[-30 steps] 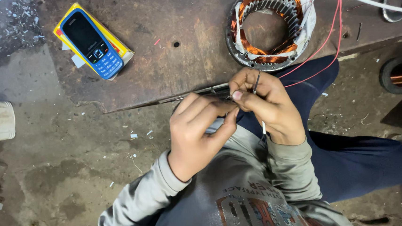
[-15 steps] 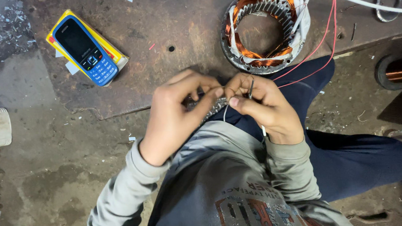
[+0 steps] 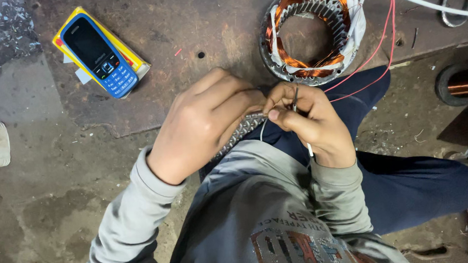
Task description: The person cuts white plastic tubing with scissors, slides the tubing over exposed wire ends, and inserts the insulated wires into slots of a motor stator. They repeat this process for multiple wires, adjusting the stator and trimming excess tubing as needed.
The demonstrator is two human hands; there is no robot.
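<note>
Thin white wire is pinched between both hands just above the lap: left hand curled tight on it, right hand closed on it plus a thin dark tool. Copper-wound stator is sat close behind on the worktop, blue phone further left.

Left hand and right hand pinched together over a thin wire, fingertips touching. Copper-wound stator just beyond the right hand; blue phone beyond the left, well apart.
</note>
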